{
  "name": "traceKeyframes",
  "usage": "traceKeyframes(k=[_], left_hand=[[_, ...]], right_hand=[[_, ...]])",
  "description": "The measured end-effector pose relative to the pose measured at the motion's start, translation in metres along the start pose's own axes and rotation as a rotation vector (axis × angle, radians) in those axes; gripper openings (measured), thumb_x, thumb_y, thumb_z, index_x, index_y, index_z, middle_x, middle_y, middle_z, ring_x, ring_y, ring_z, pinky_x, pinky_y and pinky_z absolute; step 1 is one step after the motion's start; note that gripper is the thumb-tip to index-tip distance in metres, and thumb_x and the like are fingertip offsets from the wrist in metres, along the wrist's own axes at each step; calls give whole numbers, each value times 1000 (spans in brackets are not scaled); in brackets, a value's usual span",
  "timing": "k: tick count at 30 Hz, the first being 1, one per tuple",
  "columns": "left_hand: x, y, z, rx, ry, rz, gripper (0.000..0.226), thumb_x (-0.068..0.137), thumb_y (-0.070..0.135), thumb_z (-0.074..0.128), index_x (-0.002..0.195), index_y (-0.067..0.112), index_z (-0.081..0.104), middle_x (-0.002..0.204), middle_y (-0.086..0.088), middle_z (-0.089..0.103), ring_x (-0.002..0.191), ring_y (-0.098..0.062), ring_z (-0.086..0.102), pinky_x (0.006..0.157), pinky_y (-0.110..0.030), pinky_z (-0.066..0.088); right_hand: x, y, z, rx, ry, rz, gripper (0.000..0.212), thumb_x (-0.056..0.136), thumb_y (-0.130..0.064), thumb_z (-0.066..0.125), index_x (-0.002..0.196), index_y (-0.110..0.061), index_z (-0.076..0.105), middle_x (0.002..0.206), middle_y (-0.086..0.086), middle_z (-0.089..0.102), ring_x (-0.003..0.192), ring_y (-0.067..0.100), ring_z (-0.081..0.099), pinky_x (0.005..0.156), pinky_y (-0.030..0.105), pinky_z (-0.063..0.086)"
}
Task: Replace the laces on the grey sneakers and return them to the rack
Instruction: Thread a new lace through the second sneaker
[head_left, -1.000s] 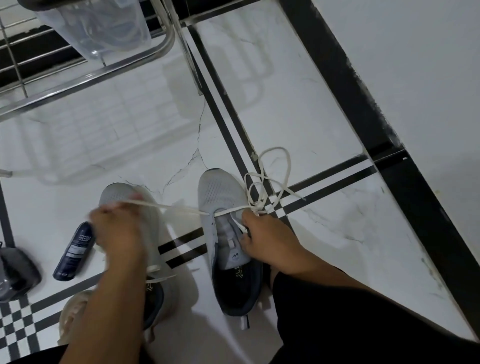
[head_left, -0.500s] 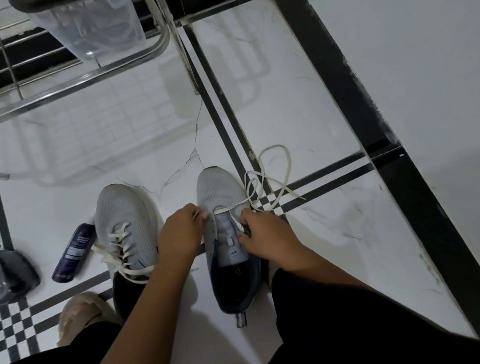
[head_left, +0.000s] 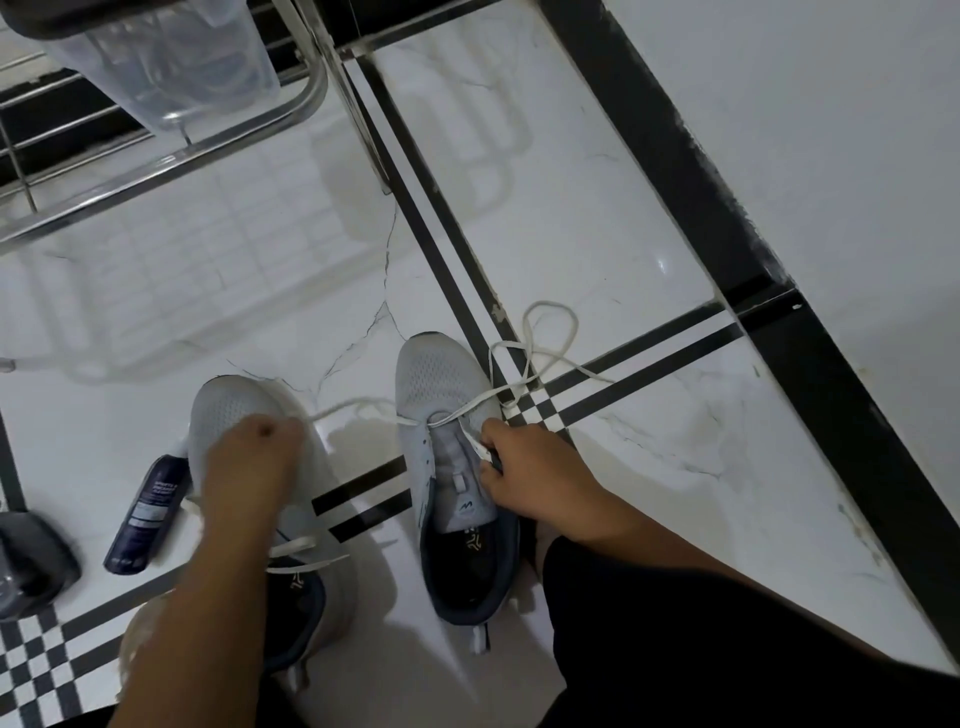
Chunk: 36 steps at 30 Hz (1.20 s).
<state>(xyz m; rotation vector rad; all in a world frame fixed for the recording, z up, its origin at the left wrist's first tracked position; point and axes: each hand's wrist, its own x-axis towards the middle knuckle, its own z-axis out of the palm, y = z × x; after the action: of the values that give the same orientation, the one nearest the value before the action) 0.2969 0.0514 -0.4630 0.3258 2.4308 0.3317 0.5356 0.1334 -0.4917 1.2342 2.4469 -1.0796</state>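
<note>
Two grey sneakers stand side by side on the white tiled floor. The right sneaker has a white lace threaded through its front eyelets, with loose loops lying on the floor beside its toe. My right hand grips the right side of this shoe by the eyelets. My left hand, blurred, is over the left sneaker and pinches one end of the lace, which stretches from the right shoe to my fingers. The left sneaker carries white laces near its tongue.
A metal shoe rack stands at the top left with a clear plastic container on it. A dark blue spray bottle lies left of the left sneaker. A dark object sits at the left edge. My dark-clothed leg fills the lower right.
My left hand has pulled the lace end away from the right sneaker, leftward over the left sneaker. My right hand has stayed on the right shoe.
</note>
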Motion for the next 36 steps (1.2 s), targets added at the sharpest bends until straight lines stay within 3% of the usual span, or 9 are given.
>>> traceKeyframes(k=[1, 3, 6, 9, 14, 18, 29, 36], left_hand=[[-12, 1, 11, 125, 34, 130, 25, 94, 31, 49, 107, 11, 57, 104, -13, 63, 94, -34, 60, 78, -41, 46], [-33, 7, 31, 127, 112, 340, 46, 95, 31, 52, 138, 21, 40, 135, -13, 48, 112, -33, 54, 92, -48, 45], [-42, 17, 57, 185, 47, 532, 39, 98, 22, 49, 137, 21, 48, 143, -9, 42, 114, -29, 56, 90, -39, 43], [-38, 17, 72, 279, -16, 495, 23, 99, 29, 46, 115, 17, 56, 125, -5, 51, 94, -28, 60, 70, -33, 40], [-26, 10, 71, 121, -22, 391, 13, 96, 23, 50, 87, 15, 52, 90, -3, 59, 78, -23, 55, 68, -33, 39], [-19, 2, 61, 60, 96, 239, 14, 96, 22, 50, 90, 9, 54, 81, -3, 56, 75, -22, 49, 68, -33, 34], [4, -27, 38, 25, 186, 61, 13, 83, 19, 49, 81, 7, 55, 73, -10, 58, 75, -33, 57, 66, -38, 41], [6, -37, 29, 12, 196, 90, 19, 82, 23, 49, 71, 7, 48, 60, -3, 41, 59, -25, 42, 53, -31, 33]], right_hand=[[0, 0, 0, -3, -4, 0, 19, 91, -27, 50, 101, -11, 49, 92, 12, 63, 84, 32, 60, 66, 34, 45], [0, -1, 0, -8, -13, -8, 19, 91, -27, 49, 101, -11, 49, 92, 12, 63, 84, 32, 60, 65, 33, 44], [1, 0, 1, -14, -11, -19, 20, 92, -29, 49, 103, -12, 48, 93, 11, 63, 85, 32, 60, 62, 31, 37], [1, 1, 2, -17, -11, -15, 21, 92, -30, 49, 104, -12, 48, 94, 11, 63, 86, 33, 60, 63, 31, 36], [-1, 4, 2, 11, -8, -14, 21, 92, -30, 48, 104, -13, 47, 94, 11, 62, 86, 33, 60, 64, 32, 38], [-1, 6, 1, 10, -7, 3, 20, 91, -30, 48, 101, -14, 47, 93, 11, 62, 86, 33, 59, 65, 33, 40], [-3, 6, 0, 38, -12, 12, 21, 91, -30, 49, 104, -13, 49, 90, 8, 62, 83, 29, 60, 68, 36, 48], [-2, 7, -1, 37, -9, 10, 15, 91, -28, 49, 97, -14, 46, 87, 7, 60, 81, 29, 60, 68, 36, 49]])
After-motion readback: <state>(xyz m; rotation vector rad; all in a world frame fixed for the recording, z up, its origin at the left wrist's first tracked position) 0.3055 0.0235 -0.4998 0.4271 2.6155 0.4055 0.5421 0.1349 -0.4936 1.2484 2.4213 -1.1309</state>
